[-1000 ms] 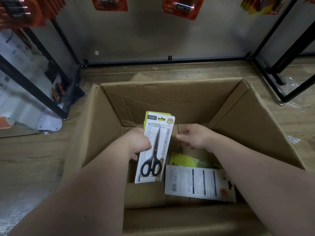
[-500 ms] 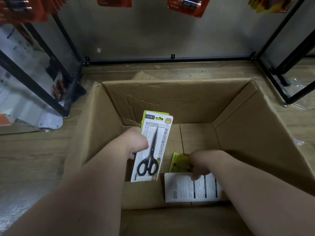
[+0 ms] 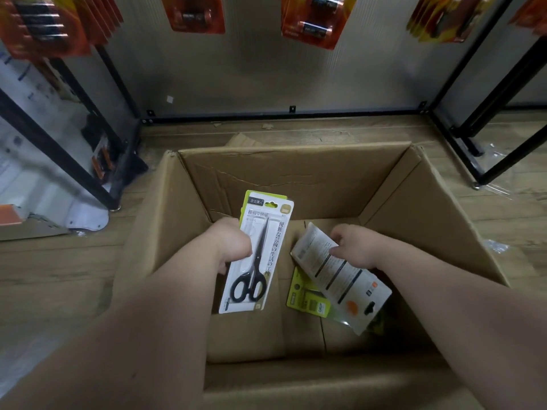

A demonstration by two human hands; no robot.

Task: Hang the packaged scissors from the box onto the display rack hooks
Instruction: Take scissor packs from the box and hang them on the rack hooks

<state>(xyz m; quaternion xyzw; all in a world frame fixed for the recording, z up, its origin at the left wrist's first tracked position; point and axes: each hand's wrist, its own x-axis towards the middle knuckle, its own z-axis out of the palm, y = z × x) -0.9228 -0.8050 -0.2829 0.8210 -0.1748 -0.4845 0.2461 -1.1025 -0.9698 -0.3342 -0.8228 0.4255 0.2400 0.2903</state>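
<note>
— Where is the scissors pack (image 3: 273,232)?
— Centre of the frame, over the open cardboard box (image 3: 296,179). The left hand (image 3: 233,245) grips it by its left edge with the fingers curled round. It faces the camera, and the black scissors (image 3: 256,267) point toward the top of the frame, handles toward the bottom. A green edge peeks out behind the pack's top (whether that is a second pack I cannot tell).
— And the right hand?
— The right hand (image 3: 356,247), just right of centre, pinches the upper end of another pack (image 3: 340,282). That one shows its printed white back and slants toward the lower right, inside the box.
— Anything else in there?
— A yellow-green pack (image 3: 307,301) lies on the box floor, partly under the slanted one.
— The rack?
— Its black frame (image 3: 284,116) runs across the upper part of the frame at the foot of a grey panel (image 3: 251,78), and orange battery packs (image 3: 310,20) hang along the top edge, well apart from both hands
</note>
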